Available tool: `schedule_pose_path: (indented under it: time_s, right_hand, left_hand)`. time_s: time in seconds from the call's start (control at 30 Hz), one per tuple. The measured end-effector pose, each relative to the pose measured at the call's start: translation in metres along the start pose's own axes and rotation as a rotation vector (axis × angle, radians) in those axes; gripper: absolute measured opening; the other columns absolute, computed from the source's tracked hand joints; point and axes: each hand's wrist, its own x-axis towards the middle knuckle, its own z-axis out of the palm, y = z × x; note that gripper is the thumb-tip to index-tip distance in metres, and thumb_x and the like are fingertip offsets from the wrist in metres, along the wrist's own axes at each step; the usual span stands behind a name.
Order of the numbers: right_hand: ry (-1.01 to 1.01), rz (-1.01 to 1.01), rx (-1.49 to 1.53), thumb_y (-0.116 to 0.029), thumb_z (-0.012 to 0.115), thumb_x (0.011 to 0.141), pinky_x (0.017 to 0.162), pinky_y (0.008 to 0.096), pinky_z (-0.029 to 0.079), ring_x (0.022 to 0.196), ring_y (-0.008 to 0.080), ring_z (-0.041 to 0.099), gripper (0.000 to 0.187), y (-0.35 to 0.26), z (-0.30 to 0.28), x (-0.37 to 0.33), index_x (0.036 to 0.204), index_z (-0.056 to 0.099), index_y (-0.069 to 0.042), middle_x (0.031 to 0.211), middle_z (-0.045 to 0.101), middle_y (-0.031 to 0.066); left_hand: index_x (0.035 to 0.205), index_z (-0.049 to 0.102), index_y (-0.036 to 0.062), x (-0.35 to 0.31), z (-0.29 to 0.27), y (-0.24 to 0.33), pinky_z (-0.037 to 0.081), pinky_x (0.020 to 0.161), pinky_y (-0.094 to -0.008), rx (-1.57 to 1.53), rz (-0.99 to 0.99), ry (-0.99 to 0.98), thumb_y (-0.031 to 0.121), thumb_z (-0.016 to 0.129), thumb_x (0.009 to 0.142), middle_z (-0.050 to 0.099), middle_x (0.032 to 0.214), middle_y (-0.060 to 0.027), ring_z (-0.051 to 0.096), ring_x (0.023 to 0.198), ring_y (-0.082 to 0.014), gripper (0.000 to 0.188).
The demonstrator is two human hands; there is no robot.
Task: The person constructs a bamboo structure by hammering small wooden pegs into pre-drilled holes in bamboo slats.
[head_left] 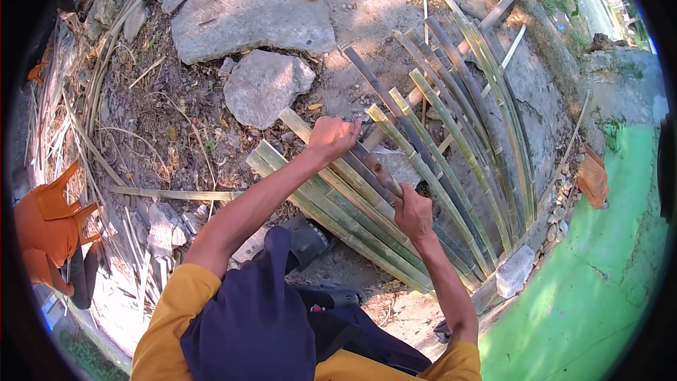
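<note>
My left hand [334, 139] is closed, thumb and fingers pinched together above the upper ends of the bamboo slats [349, 194]. What it pinches, if anything, is too small to make out. My right hand [415, 212] is wrapped round a brown hammer [381, 172], whose rounded end points toward my left hand. Split green bamboo slats fan out beneath both hands, some resting across a pole [493, 13] that runs diagonally under them. Darker slats [462, 99] lie farther right in the same fan.
Flat stone slabs [254, 14] and a broken rock [268, 87] lie ahead. Thin bamboo strips are piled at the left, near an orange plastic chair [53, 204]. A green-painted surface [585, 268] borders the right, with a pale stone block [515, 271] at its edge.
</note>
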Motion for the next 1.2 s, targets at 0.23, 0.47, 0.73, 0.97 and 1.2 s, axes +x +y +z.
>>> schedule_pose_path:
  time_s: [0.23,0.47,0.73,0.97,1.2]
  right_hand:
    - [-0.172,0.149,-0.137,-0.016,0.065,0.098,0.054,0.0514,0.051,0.066,0.0429,0.068,0.017,0.007,0.014,0.008,0.1,0.052,-0.006,0.078,0.068,0.0238]
    - [0.132,-0.103,0.087,-0.014,0.067,0.095,0.055,0.0492,0.053,0.066,0.0418,0.068,0.016,0.008,0.006,-0.016,0.099,0.054,-0.006,0.079,0.069,0.0195]
    - [0.054,0.241,0.077,-0.023,0.056,0.106,0.056,0.0539,0.047,0.067,0.0466,0.066,0.022,0.0,-0.006,0.008,0.112,0.051,-0.002,0.071,0.063,0.0244]
    - [0.126,0.55,0.569,-0.024,0.049,0.109,0.052,0.04,0.038,0.051,0.0286,0.051,0.025,-0.051,0.003,-0.006,0.108,0.059,-0.001,0.062,0.052,0.0134]
    - [0.425,0.518,0.365,-0.021,0.046,0.11,0.051,0.0446,0.041,0.051,0.0323,0.054,0.021,-0.075,0.044,-0.012,0.111,0.054,-0.001,0.063,0.056,0.0158]
  left_hand:
    - [0.065,0.069,0.0058,0.004,0.006,-0.005,0.052,0.065,-0.0542,0.097,0.082,-0.033,0.05,0.042,0.105,0.062,0.065,-0.0255,0.064,0.067,-0.0482,0.066]
    - [0.063,0.069,0.0045,0.005,0.005,0.003,0.052,0.064,-0.054,0.017,-0.015,-0.035,0.049,0.044,0.105,0.061,0.064,-0.0258,0.064,0.065,-0.047,0.065]
    - [0.062,0.07,0.006,0.001,0.004,-0.002,0.054,0.063,-0.0538,0.074,0.104,0.06,0.042,0.048,0.105,0.062,0.063,-0.0244,0.064,0.062,-0.0469,0.06]
    - [0.063,0.069,0.0063,0.0,-0.002,0.005,0.052,0.063,-0.0552,0.026,0.045,0.016,0.046,0.048,0.104,0.061,0.063,-0.0249,0.063,0.062,-0.0477,0.061]
    - [0.063,0.07,0.0068,0.003,0.003,0.006,0.053,0.063,-0.0557,0.08,0.133,0.053,0.044,0.046,0.105,0.063,0.064,-0.0248,0.064,0.063,-0.0476,0.061]
